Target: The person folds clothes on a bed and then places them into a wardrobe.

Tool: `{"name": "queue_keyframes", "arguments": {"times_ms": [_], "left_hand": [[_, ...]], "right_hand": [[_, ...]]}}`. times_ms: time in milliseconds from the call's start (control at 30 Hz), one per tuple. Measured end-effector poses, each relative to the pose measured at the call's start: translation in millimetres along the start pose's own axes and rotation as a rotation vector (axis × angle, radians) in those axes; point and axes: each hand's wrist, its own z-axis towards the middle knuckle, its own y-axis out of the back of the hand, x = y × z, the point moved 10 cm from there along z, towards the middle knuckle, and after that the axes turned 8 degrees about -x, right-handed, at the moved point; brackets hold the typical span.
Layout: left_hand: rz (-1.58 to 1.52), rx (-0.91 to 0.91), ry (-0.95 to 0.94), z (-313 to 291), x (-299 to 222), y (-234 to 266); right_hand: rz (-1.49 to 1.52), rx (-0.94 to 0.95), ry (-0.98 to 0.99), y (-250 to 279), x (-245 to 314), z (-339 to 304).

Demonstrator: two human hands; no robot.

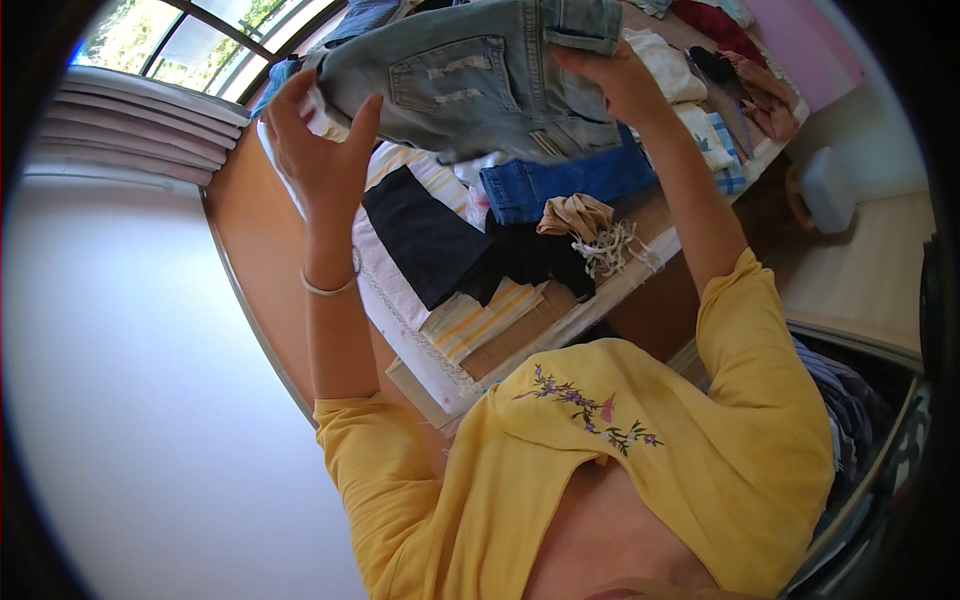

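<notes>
A folded pair of faded light-blue jeans (450,85) is held up in the air between my two hands, with a worn, frayed pocket toward me. My left hand (322,150) is at the left end, its fingers at the edge and its thumb over the front. Gripping the right end near a turned-up cuff is my right hand (625,85). Below, on a cloth-covered bed or table, lie a black folded garment (420,235), dark-blue jeans (575,180) and a tan cloth bundle (575,215) with pale, tangled cords (615,248).
A yellow-striped cloth (480,320) lies at the surface's near edge. More clothes, including white ones (665,70) and a peach garment (765,95), are heaped at the far right. A grey curtain (140,120) hangs below the window at left. Dark striped clothes (845,400) sit low on the right.
</notes>
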Motion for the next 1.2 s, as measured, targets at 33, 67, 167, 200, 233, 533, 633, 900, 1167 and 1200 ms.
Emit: {"name": "queue_keyframes", "arguments": {"times_ms": [33,67,167,200,233,533,633,900,1167,1200], "left_hand": [[-0.049,0.069,-0.068,-1.0,-3.2,-1.5],[-0.099,0.138,-0.135,-2.8,-7.3,-6.0],[-0.214,0.433,-0.228,-14.5,-14.8,-40.8],[-0.235,0.521,-0.265,-19.5,-19.0,-53.4],[-0.315,0.696,-0.186,-29.2,-10.8,-72.4],[-0.266,0.814,0.225,-40.1,51.4,-172.5],[-0.060,0.628,-0.041,-1.6,13.1,-162.9],[0.066,0.711,-0.201,-95.9,-12.0,-213.5],[-0.048,1.090,0.070,-285.7,33.7,-275.3],[-0.090,1.114,0.177,-292.3,46.5,-278.9]], "right_hand": [[-0.008,0.060,0.041,2.3,-1.9,4.7],[-0.017,0.120,0.080,3.3,-1.7,8.8],[-0.105,0.189,0.082,6.0,-5.7,1.9],[-0.176,0.203,0.049,7.0,-9.8,-1.2],[-0.092,0.351,0.104,-14.7,16.0,-14.2],[-0.406,0.058,0.157,107.5,-63.0,70.8],[-0.266,0.107,-0.116,109.5,-75.9,90.1],[-0.137,0.371,0.259,138.0,-141.9,52.9],[-0.234,0.469,-0.366,157.7,-337.0,-39.7],[-0.229,0.473,-0.378,162.7,-348.1,-38.6]]}}
